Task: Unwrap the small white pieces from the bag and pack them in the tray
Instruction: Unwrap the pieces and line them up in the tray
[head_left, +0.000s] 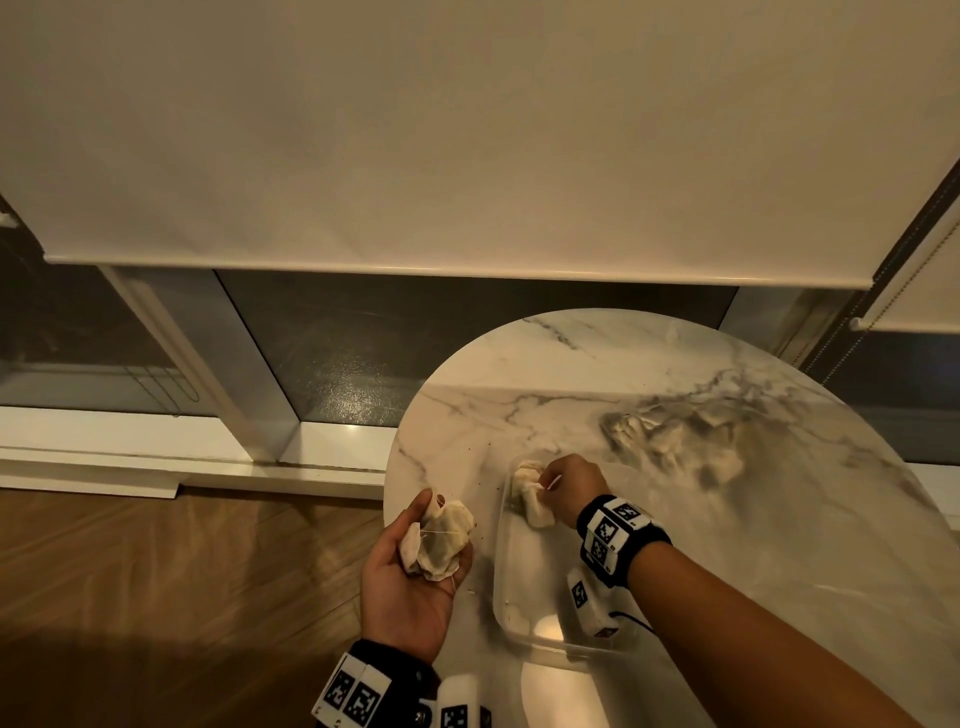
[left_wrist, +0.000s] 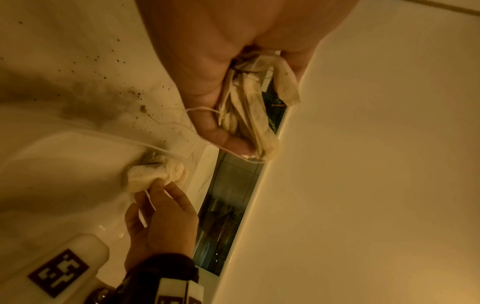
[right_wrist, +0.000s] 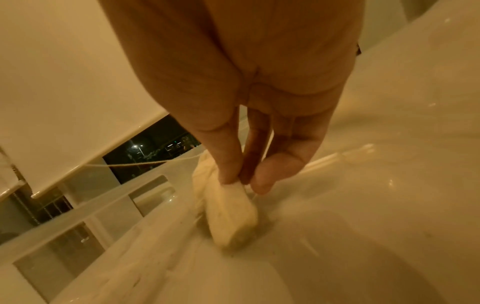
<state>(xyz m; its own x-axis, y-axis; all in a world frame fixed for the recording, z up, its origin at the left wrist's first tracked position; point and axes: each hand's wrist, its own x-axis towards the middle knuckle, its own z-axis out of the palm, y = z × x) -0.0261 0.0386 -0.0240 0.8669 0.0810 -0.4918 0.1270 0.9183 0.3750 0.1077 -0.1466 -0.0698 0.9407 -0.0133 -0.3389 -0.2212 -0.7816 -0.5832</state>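
Observation:
A clear plastic tray (head_left: 500, 571) lies on the round marble table (head_left: 571, 374). In its far left corner lies a small white piece (head_left: 531, 496) with a string. My right hand (head_left: 550, 483) pinches its end between thumb and fingers; the right wrist view shows the fingertips (right_wrist: 228, 176) on the piece (right_wrist: 231, 211). My left hand (head_left: 415, 566), palm up off the table's left edge, holds a crumpled bundle of white pieces (head_left: 441, 540) with strings, fingers curled round the bundle (left_wrist: 249, 107). A crinkled clear bag (head_left: 675, 441) holding more white pieces lies at the back right.
Dark crumbs (left_wrist: 135, 96) speckle the marble left of the tray. Beyond the table are a window with a lowered white blind (head_left: 467, 156), a white sill and wooden floor (head_left: 182, 571) at the left. The near part of the tray holds nothing visible.

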